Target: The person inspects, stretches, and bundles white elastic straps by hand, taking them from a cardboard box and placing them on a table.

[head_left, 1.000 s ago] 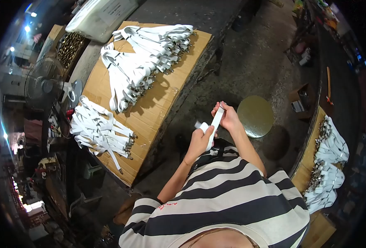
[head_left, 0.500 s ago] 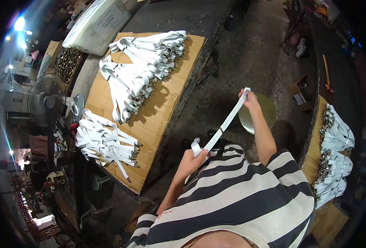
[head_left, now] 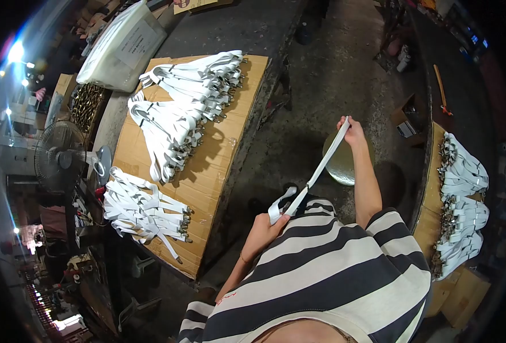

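Note:
A white flat strap (head_left: 328, 158) is stretched slantwise between my two hands, seen nearly edge-on, with a small dark buckle or slider partway along it. My left hand (head_left: 264, 231) is closed round its lower part near my striped shirt, and a loose loop of the strap stands up beside those fingers. Out in front, the fingers of my right hand (head_left: 353, 132) pinch the far end. To the left, white straps with metal clips lie in fanned bundles (head_left: 170, 128) on a cardboard sheet (head_left: 221, 163). A looser pile of straps (head_left: 144, 208) lies at its near end.
Below my right hand stands a round shiny stool (head_left: 341, 167). A lidded plastic box (head_left: 121, 48) and a fan (head_left: 61, 155) are at the left. More strap bundles (head_left: 463, 166) lie on cardboard at the right, near an orange-handled tool (head_left: 440, 90). An open carton (head_left: 408, 123) is on the floor.
The strap has turned from its flat face to nearly edge-on, and the loop by my left hand is larger. My right hand has shifted slightly right. The camera view has shifted a little.

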Action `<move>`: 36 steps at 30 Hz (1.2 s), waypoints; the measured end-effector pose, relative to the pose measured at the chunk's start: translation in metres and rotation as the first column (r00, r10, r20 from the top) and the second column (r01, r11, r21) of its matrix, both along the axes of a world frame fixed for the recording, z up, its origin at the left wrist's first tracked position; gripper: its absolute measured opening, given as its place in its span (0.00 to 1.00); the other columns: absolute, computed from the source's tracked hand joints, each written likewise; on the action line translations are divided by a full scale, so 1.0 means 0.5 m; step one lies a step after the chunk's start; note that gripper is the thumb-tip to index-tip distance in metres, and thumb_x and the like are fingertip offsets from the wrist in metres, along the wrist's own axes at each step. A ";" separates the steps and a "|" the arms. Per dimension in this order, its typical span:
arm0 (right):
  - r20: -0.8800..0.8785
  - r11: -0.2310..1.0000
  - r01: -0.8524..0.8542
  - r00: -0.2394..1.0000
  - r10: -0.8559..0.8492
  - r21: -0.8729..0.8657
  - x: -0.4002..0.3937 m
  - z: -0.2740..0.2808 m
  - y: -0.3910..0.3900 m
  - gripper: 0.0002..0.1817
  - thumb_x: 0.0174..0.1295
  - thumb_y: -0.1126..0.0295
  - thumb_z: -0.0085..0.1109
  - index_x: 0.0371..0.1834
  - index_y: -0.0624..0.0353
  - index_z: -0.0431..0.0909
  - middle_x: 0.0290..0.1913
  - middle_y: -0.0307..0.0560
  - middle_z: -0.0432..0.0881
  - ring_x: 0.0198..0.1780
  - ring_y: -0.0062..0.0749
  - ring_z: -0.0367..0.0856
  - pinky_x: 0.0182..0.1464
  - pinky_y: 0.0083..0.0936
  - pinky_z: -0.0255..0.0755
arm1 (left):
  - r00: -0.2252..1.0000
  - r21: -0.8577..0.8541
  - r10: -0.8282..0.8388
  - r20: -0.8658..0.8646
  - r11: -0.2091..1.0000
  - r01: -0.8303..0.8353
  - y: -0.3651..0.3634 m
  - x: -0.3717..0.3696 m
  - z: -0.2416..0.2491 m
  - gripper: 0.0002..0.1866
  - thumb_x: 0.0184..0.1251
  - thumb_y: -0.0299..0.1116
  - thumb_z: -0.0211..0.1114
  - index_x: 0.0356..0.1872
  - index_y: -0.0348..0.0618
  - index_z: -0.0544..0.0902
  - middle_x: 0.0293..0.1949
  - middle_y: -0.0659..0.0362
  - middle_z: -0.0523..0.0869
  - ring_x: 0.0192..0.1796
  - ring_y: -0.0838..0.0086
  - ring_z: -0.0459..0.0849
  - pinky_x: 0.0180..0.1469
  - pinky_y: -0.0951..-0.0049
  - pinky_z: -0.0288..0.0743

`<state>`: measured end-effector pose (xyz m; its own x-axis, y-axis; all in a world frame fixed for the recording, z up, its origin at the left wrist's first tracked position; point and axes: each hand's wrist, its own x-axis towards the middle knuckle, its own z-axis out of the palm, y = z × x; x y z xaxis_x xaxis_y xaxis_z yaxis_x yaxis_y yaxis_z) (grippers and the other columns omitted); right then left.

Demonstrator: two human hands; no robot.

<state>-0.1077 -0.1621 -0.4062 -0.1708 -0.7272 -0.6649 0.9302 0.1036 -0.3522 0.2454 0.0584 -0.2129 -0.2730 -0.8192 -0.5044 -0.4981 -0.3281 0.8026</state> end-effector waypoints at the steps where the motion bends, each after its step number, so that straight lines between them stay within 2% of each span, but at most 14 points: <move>1: -0.003 1.000 0.006 1.000 -0.006 0.001 -0.015 -0.002 0.000 0.09 0.68 0.67 0.43 0.36 0.62 0.68 0.30 0.45 0.74 0.28 0.33 0.72 0.36 0.34 0.73 | 1.000 -0.018 -0.001 0.003 1.000 0.001 0.003 0.003 -0.004 0.19 0.63 0.41 0.59 0.32 0.30 0.79 0.15 0.57 0.74 0.20 0.79 0.69 0.23 0.72 0.64; 3: 0.009 1.000 -0.012 1.000 0.013 -0.022 -0.049 -0.005 -0.006 0.09 0.68 0.69 0.40 0.36 0.64 0.68 0.29 0.45 0.74 0.27 0.32 0.72 0.38 0.35 0.73 | 1.000 -0.034 -0.005 0.003 0.999 0.005 0.008 0.001 -0.006 0.18 0.64 0.41 0.59 0.34 0.30 0.81 0.17 0.62 0.74 0.22 0.83 0.67 0.23 0.75 0.63; 6: 0.046 0.993 -0.048 0.998 0.053 -0.106 -0.075 0.004 -0.014 0.10 0.69 0.70 0.39 0.36 0.65 0.67 0.25 0.42 0.71 0.24 0.29 0.69 0.35 0.31 0.70 | 0.999 -0.076 0.018 -0.040 0.997 -0.021 0.009 -0.003 0.014 0.20 0.64 0.42 0.58 0.28 0.28 0.77 0.15 0.48 0.73 0.17 0.67 0.71 0.23 0.68 0.65; 15: 0.067 0.892 -0.023 0.996 0.059 -0.451 -0.104 0.080 0.002 0.15 0.71 0.62 0.38 0.36 0.64 0.68 0.24 0.39 0.69 0.23 0.24 0.67 0.35 0.27 0.69 | 0.970 0.086 0.158 -0.186 0.986 -0.144 -0.013 -0.017 0.032 0.16 0.66 0.37 0.56 0.25 0.34 0.79 0.14 0.65 0.71 0.19 0.83 0.66 0.22 0.77 0.59; 17: -0.206 0.973 0.066 0.972 -0.112 -0.221 -0.108 0.091 -0.008 0.17 0.70 0.60 0.39 0.37 0.65 0.69 0.27 0.43 0.73 0.25 0.27 0.71 0.35 0.30 0.73 | 0.977 0.069 0.128 -0.172 0.991 -0.118 -0.008 -0.019 0.039 0.16 0.66 0.38 0.56 0.26 0.33 0.79 0.14 0.63 0.72 0.19 0.81 0.66 0.22 0.76 0.60; 21: -0.370 0.978 0.166 0.907 -0.201 -0.124 -0.163 0.077 -0.033 0.18 0.70 0.62 0.38 0.33 0.66 0.71 0.29 0.51 0.76 0.28 0.37 0.75 0.31 0.35 0.76 | 0.997 -0.139 -0.033 -0.068 0.990 0.023 0.012 -0.001 0.071 0.17 0.66 0.39 0.58 0.26 0.33 0.78 0.14 0.52 0.73 0.16 0.71 0.71 0.22 0.71 0.64; 23: -0.417 0.958 0.234 0.864 -0.283 -0.165 -0.259 0.047 -0.053 0.09 0.66 0.68 0.46 0.31 0.63 0.69 0.27 0.51 0.75 0.25 0.41 0.74 0.31 0.35 0.76 | 0.998 -0.257 -0.061 -0.012 0.965 0.056 0.025 0.023 0.109 0.17 0.65 0.39 0.58 0.24 0.34 0.78 0.16 0.47 0.75 0.18 0.58 0.77 0.22 0.67 0.67; 25: -0.483 0.947 0.153 0.830 -0.278 -0.281 -0.431 0.002 -0.074 0.05 0.52 0.77 0.53 0.31 0.59 0.69 0.26 0.49 0.76 0.26 0.42 0.76 0.32 0.36 0.75 | 0.996 -0.097 -0.086 -0.014 0.992 0.084 0.027 0.062 0.190 0.15 0.65 0.38 0.58 0.24 0.36 0.78 0.15 0.48 0.74 0.18 0.57 0.76 0.22 0.66 0.66; 26: -0.646 0.958 0.246 0.709 -0.282 -0.148 -0.448 0.073 -0.073 0.03 0.53 0.78 0.49 0.28 0.57 0.67 0.25 0.50 0.74 0.23 0.44 0.74 0.31 0.41 0.74 | 0.993 -0.114 -0.111 -0.043 0.988 0.106 0.034 0.087 0.211 0.14 0.64 0.38 0.59 0.24 0.37 0.78 0.15 0.49 0.74 0.18 0.58 0.75 0.21 0.66 0.66; 29: -0.615 0.958 0.072 0.753 -0.235 -0.278 -0.724 0.100 -0.070 0.06 0.50 0.78 0.52 0.33 0.61 0.70 0.27 0.48 0.75 0.30 0.43 0.77 0.35 0.37 0.75 | 0.953 -0.306 -0.284 -0.109 0.921 0.240 0.055 0.128 0.279 0.11 0.63 0.33 0.61 0.23 0.39 0.79 0.13 0.54 0.73 0.15 0.63 0.75 0.19 0.68 0.64; 31: -0.617 0.896 -0.083 0.752 -0.230 -0.435 -0.764 0.223 -0.021 0.08 0.52 0.77 0.52 0.36 0.61 0.72 0.30 0.48 0.76 0.30 0.42 0.77 0.35 0.37 0.75 | 0.934 -0.108 -0.269 -0.234 0.962 0.250 0.054 0.133 0.337 0.12 0.64 0.32 0.61 0.23 0.37 0.79 0.13 0.53 0.72 0.15 0.60 0.73 0.18 0.69 0.63; 33: -0.906 0.981 0.188 0.423 -0.036 0.049 -0.830 0.328 -0.018 0.03 0.57 0.76 0.48 0.31 0.62 0.72 0.27 0.45 0.75 0.28 0.37 0.76 0.34 0.36 0.76 | 0.923 -0.104 -0.266 -0.277 0.964 0.247 0.061 0.143 0.348 0.13 0.64 0.34 0.61 0.23 0.37 0.79 0.12 0.53 0.72 0.14 0.59 0.72 0.17 0.69 0.63; 34: -0.827 0.944 0.320 0.509 -0.239 -0.076 -0.843 0.364 -0.001 0.02 0.56 0.78 0.48 0.30 0.64 0.71 0.25 0.45 0.73 0.29 0.38 0.76 0.35 0.36 0.77 | 0.906 -0.192 -0.329 -0.265 0.939 0.285 0.067 0.148 0.352 0.10 0.62 0.33 0.63 0.25 0.36 0.79 0.14 0.54 0.74 0.14 0.61 0.74 0.18 0.69 0.63; 36: -0.837 0.950 0.297 0.494 -0.237 -0.093 -0.921 0.402 0.062 0.02 0.56 0.78 0.49 0.30 0.64 0.71 0.25 0.45 0.73 0.29 0.38 0.76 0.35 0.35 0.77 | 0.878 -0.315 -0.410 -0.246 0.891 0.327 0.079 0.151 0.355 0.08 0.58 0.30 0.67 0.32 0.35 0.80 0.16 0.53 0.78 0.16 0.62 0.78 0.18 0.68 0.66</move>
